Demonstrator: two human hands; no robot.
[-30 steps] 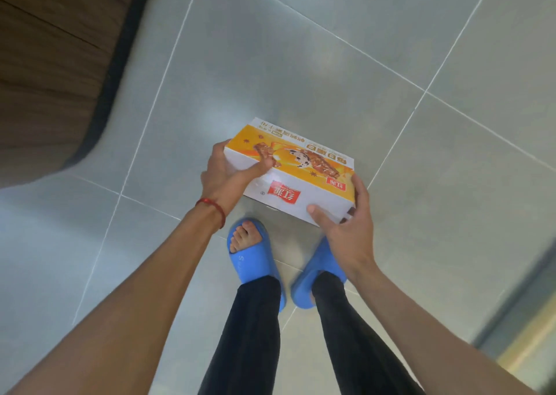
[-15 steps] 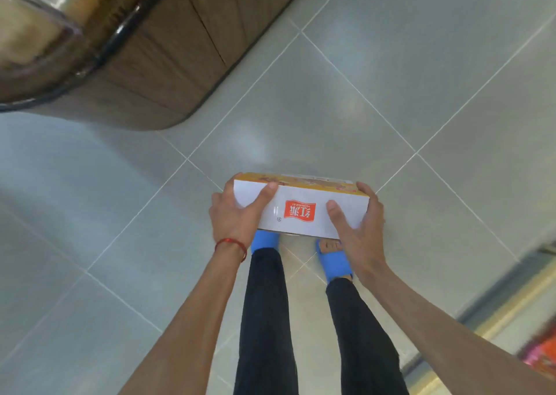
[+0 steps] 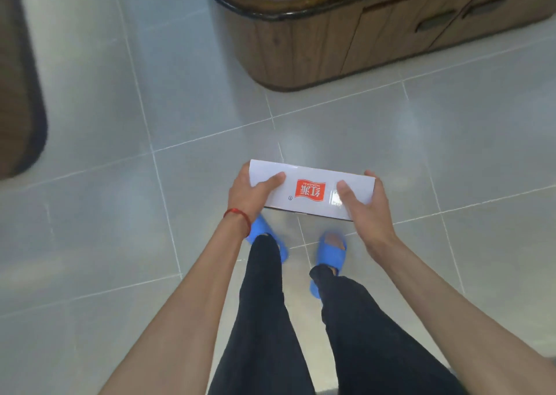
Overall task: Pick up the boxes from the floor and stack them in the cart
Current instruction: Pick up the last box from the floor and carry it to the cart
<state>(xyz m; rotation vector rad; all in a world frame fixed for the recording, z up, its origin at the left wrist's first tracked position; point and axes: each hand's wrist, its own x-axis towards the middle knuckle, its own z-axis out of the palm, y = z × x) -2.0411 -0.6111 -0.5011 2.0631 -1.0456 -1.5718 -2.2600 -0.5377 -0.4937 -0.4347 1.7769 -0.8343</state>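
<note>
The flat white cardboard box (image 3: pixel 311 174) ran nine-to-three; left hand (image 3: pixel 249 194) gripped its nine o'clock end, right hand (image 3: pixel 365 203) its three.

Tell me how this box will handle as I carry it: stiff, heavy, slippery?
Probably stiff: the box shows straight edges though the left hand and right hand grip only its ends. Likely light, since a loose end grip seems enough. Glare on its face suggests a glossy, possibly slippery surface.

There are 1 box (image 3: pixel 313 190), 2 hands (image 3: pixel 249 196) (image 3: pixel 365 211), 2 blue slippers (image 3: pixel 261 230) (image 3: pixel 329 257), 1 red wrist cord (image 3: pixel 240 218) and 2 wooden counters (image 3: pixel 316 48) (image 3: pixel 18 93).
</note>
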